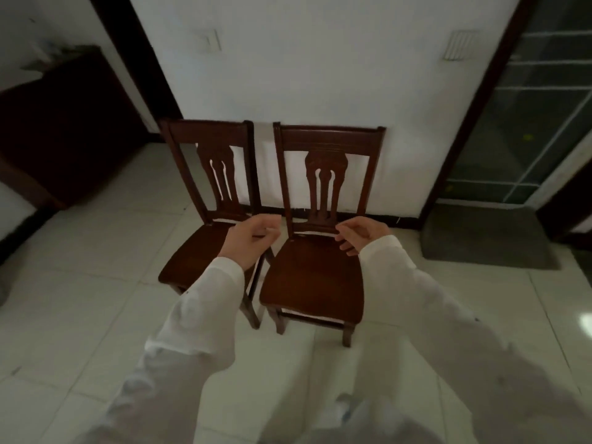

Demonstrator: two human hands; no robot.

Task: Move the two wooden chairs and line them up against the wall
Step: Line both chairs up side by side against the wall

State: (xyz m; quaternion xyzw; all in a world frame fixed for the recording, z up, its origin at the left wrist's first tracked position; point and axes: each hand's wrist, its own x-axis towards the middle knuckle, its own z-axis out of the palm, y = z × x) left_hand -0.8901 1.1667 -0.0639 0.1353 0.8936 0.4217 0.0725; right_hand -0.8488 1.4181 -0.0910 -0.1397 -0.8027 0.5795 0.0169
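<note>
Two dark carved wooden chairs (205,225) (320,251) back the white wall (320,75); narrow gap between; both hands (253,238) (358,233) hover, fingers loosely curled, empty

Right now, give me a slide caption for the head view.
Two wooden chairs side by side, backs to the white wall, both hands empty above the seats.

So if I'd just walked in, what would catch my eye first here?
Two dark wooden chairs side by side against the white wall: the left chair and the right chair, backs to the wall, a narrow gap between them. In front, the left hand and right hand, in white sleeves, hover over the seats, holding nothing. A grey mat lies to the right.
</note>
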